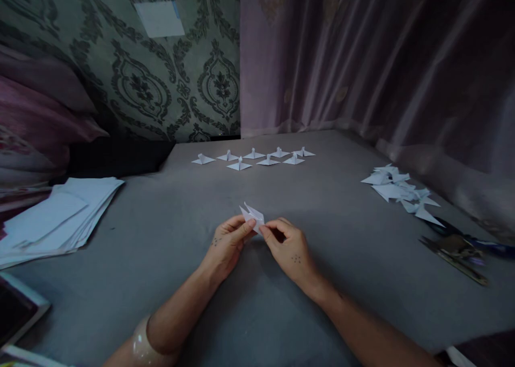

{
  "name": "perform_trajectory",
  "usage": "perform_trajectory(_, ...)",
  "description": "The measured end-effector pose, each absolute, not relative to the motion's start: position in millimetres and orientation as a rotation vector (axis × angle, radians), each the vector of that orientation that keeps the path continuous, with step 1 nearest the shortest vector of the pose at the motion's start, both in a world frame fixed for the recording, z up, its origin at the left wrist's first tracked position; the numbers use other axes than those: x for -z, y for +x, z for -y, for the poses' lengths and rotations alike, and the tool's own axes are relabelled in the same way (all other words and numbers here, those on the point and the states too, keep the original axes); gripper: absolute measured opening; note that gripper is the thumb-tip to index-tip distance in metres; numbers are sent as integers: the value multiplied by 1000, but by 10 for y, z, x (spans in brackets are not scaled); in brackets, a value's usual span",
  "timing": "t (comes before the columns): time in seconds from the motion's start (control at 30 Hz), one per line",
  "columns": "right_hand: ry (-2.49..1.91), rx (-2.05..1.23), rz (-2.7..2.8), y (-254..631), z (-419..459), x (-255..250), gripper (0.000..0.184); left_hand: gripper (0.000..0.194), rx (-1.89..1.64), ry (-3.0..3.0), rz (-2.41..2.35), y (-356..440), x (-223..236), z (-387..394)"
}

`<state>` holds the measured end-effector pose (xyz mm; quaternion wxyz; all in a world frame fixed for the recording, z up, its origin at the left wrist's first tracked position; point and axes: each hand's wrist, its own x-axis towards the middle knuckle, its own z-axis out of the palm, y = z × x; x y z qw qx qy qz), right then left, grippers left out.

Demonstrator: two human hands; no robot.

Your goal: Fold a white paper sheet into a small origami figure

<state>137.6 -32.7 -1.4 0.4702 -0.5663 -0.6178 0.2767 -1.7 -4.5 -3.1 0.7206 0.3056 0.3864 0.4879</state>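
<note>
A small folded white paper piece (pixel 252 215) is held over the middle of the grey surface (pixel 169 233). My left hand (pixel 228 243) pinches its lower left side with fingers closed. My right hand (pixel 286 246) pinches its lower right side, fingers curled onto it. The piece has pointed flaps sticking up. Both forearms reach in from the bottom edge. Beyond the hands, several finished folded paper shapes (pixel 253 159) stand in two rows near the far side.
A stack of white paper sheets (pixel 56 217) lies at the left. A heap of paper scraps (pixel 400 192) lies at the right, with scissors (pixel 456 246) just below it. Curtains hang behind, patterned wallpaper at the back left, and a dark device (pixel 16 308) at the lower left.
</note>
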Motion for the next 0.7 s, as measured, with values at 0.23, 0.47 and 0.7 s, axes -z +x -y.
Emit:
perform_trajectory(0.23, -1470, -572, 1636, 1339, 362, 69, 10, 21, -1108, 657, -947, 28, 26, 69)
perform_trajectory(0.47, -1511, -566, 1685, 1330, 395, 70, 14, 21, -1141, 549, -924, 36, 39, 71)
perform_trajectory(0.7, -1519, -746, 1612, 1353, 362, 61, 14, 26, -1101, 528, -931, 19, 67, 35)
